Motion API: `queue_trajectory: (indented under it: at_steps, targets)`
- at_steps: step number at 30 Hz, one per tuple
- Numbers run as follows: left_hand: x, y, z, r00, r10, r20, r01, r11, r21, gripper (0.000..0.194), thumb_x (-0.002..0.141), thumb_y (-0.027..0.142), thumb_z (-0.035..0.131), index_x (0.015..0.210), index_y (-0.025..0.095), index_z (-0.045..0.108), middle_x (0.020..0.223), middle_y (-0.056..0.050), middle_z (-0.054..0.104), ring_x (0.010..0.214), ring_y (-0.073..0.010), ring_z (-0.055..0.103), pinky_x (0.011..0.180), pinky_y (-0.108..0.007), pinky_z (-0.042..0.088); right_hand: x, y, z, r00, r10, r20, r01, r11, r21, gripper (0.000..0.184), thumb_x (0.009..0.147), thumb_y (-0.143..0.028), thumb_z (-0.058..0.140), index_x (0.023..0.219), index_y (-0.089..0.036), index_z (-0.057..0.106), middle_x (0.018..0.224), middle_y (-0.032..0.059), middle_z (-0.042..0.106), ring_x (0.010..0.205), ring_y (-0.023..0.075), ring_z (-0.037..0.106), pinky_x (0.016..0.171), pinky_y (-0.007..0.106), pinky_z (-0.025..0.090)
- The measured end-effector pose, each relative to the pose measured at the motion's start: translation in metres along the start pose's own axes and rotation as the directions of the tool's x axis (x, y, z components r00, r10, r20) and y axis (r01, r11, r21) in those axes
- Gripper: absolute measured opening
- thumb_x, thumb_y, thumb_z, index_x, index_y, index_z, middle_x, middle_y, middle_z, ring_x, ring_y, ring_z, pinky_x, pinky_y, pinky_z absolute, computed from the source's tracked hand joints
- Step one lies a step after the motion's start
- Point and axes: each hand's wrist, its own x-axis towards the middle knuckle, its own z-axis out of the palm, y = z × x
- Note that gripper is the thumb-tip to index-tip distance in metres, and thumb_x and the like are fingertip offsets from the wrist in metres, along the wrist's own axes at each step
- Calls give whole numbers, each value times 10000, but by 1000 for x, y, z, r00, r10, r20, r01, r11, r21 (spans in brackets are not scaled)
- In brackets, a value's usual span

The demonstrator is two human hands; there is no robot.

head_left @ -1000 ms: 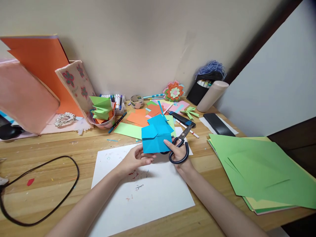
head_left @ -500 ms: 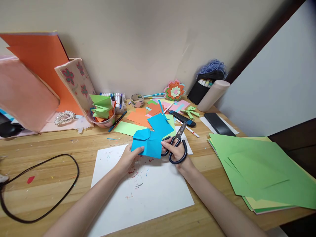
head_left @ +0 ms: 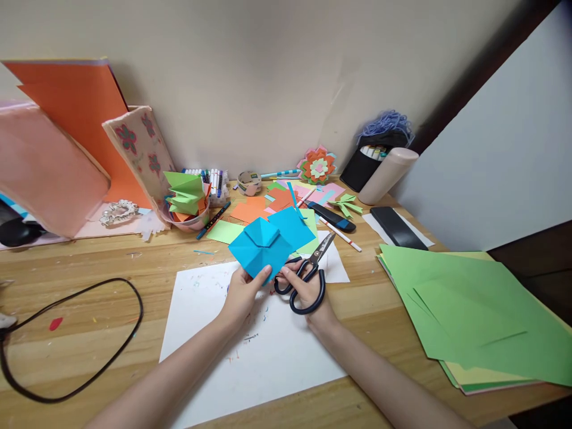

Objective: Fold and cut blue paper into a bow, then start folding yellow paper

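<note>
Left hand point(head_left: 241, 296) pinching creased blue paper point(head_left: 262, 256) by near corner, right hand point(head_left: 311, 292) clasping scissors point(head_left: 316, 256); paper likely handling light, flimsy, edges suiting best.

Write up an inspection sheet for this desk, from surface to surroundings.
Surface: wooden desk, marked white sheet below the work.
Work items: creased blue paper, black-handled scissors.
Clutter: coloured paper pieces beyond the work, green sheets stacked at right, markers at the back.
Left hand: holding the blue paper.
Right hand: holding the scissors.
Cables: black cord looped at left, apart from the work.
Surroundings: pale wall behind the desk.
</note>
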Motion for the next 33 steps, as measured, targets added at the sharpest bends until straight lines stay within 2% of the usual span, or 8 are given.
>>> queue_trajectory:
  at_steps: [5, 7, 11, 14, 16, 21, 28, 33]
  targets:
    - [18, -1, -23, 995, 24, -94, -24, 1000, 2, 303, 672, 401, 695, 797, 133, 625, 715, -46, 646, 638, -144, 564, 615, -261, 453, -2, -11, -2, 961, 99, 258, -104, 995, 5, 410, 751, -550, 566, 705, -143, 537, 578, 14, 612, 458, 134, 618, 443, 225, 500]
    - [25, -1, -31, 989, 73, -130, -72, 997, 9, 283, 677, 398, 691, 763, 142, 606, 668, -17, 613, 598, -117, 528, 588, -236, 429, -3, -14, -2, 889, 207, 409, -243, 969, 37, 527, 731, -681, 469, 725, -155, 506, 555, 9, 591, 407, 147, 597, 383, 243, 474]
    - [33, 1, -39, 981, 134, -142, -135, 991, -2, 267, 684, 395, 685, 687, 154, 571, 601, 23, 550, 543, -82, 455, 554, -207, 382, -5, -9, -5, 680, 342, 648, -447, 894, -3, 730, 565, -870, 368, 773, -176, 455, 546, -22, 541, 415, 195, 616, 380, 293, 483]
    - [35, 1, -39, 983, 132, -129, -138, 990, -37, 269, 696, 390, 676, 658, 159, 544, 565, 43, 497, 508, -67, 415, 526, -197, 352, -7, -1, -10, 562, 411, 717, -512, 855, -89, 765, 544, -893, 322, 781, -177, 448, 524, -42, 506, 425, 204, 630, 383, 283, 484]
    - [35, 1, -39, 982, 130, -133, -140, 988, -63, 263, 709, 386, 667, 664, 161, 539, 562, 47, 481, 498, -61, 402, 512, -191, 338, -7, 3, -13, 519, 441, 732, -535, 836, -124, 776, 554, -898, 273, 776, -174, 446, 508, -43, 502, 406, 201, 622, 362, 271, 472]
    - [33, 3, -37, 986, 114, -123, -127, 987, -97, 253, 723, 386, 655, 679, 163, 543, 594, 40, 495, 508, -60, 409, 497, -182, 325, -9, 1, -12, 465, 484, 741, -569, 805, -169, 804, 544, -909, 209, 769, -172, 442, 488, -40, 501, 361, 186, 594, 338, 263, 452]
    - [33, 2, -37, 986, 99, -136, -107, 993, -50, 288, 703, 426, 666, 714, 159, 561, 622, 18, 532, 531, -79, 451, 503, -198, 335, -9, -3, -11, 460, 491, 740, -563, 805, -184, 805, 540, -911, 189, 763, -178, 436, 487, -47, 487, 355, 176, 583, 331, 255, 442]
    - [33, 1, -37, 981, 142, -136, -148, 988, -36, 284, 732, 405, 642, 652, 168, 509, 558, 42, 456, 507, -71, 405, 493, -197, 316, -9, -3, -12, 458, 484, 745, -567, 805, -174, 824, 544, -910, 147, 759, -175, 450, 488, -54, 465, 355, 163, 574, 334, 247, 439]
